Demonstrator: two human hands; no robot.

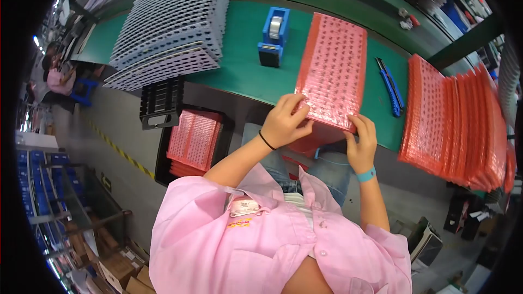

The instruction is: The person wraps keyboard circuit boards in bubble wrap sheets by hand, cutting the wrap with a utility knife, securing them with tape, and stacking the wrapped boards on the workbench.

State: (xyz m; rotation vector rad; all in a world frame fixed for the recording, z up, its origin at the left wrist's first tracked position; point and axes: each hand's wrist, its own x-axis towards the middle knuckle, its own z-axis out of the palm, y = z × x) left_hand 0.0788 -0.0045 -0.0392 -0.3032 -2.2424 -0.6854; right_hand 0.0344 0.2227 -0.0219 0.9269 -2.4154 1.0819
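A red bubble-wrap bag (334, 65) with rows of dark printed marks lies lengthwise on the green table in front of me. Its near end bends down over the table's front edge. My left hand (284, 122) grips the near left corner, fingers on top and thumb lower down. At the near right corner, my right hand (363, 142) pinches the same bag between fingers and thumb. Right of the bag lies a blue utility knife (391, 88). On its left stands a blue tape dispenser (274, 37) with a roll of clear tape.
More red bubble-wrap bags (455, 125) stand in a row at the right. A tall stack of grey slotted sheets (171, 24) covers the table's left part. Below, a black crate (227, 133) holds red bags (194, 140). Another person (59, 80) sits far left.
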